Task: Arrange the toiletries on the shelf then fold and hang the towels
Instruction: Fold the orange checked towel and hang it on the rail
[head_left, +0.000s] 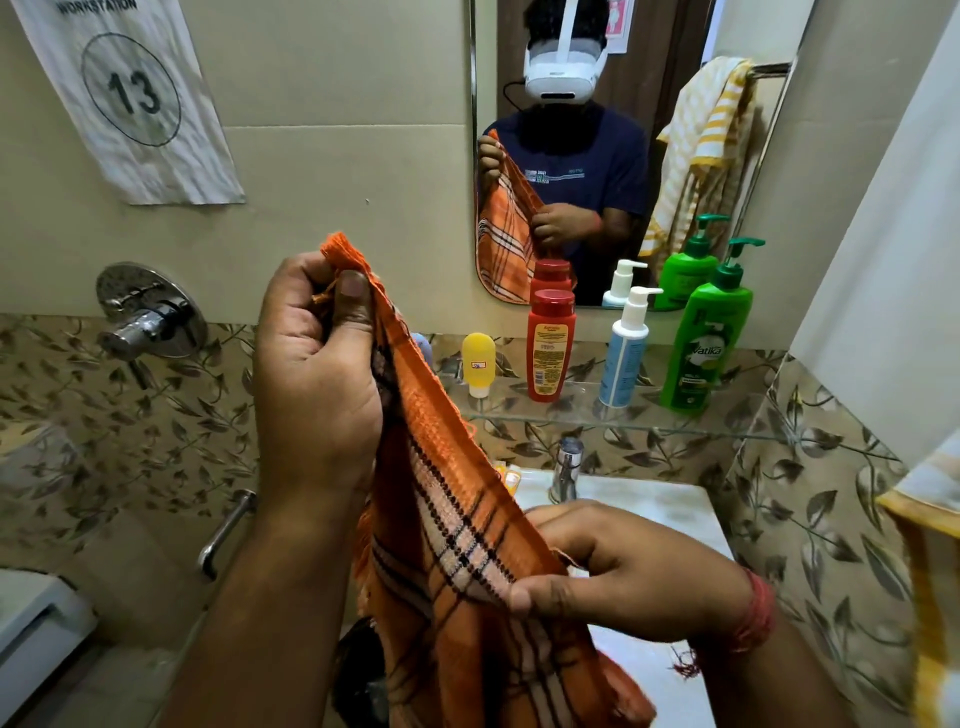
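Head view, over the washbasin (649, 514). I see the left hand (317, 374) raised at centre frame, forearm rising from the lower edge, palm turned toward the camera; its fingers are curled and the thumb presses one corner of the orange checked towel (447, 530) against them, so that corner is pinched tight at the top. The right hand (618, 566) sits lower and to the right, above the front of the basin, wrist bearing a red thread band (756, 613); its thumb and curled fingers are clamped on the towel's edge. Between the two grips the edge runs taut on a diagonal, and the rest of the cloth hangs down past the lower edge of the frame. On the glass shelf (649, 423) under the mirror (623, 156) stand, from its left end to its right end, a yellow tube (478, 370), a red bottle (550, 345), a white-and-blue pump bottle (626, 353) and a green pump bottle (709, 340), all upright and apart. A yellow striped towel (930, 561) hangs at the right edge of the frame.
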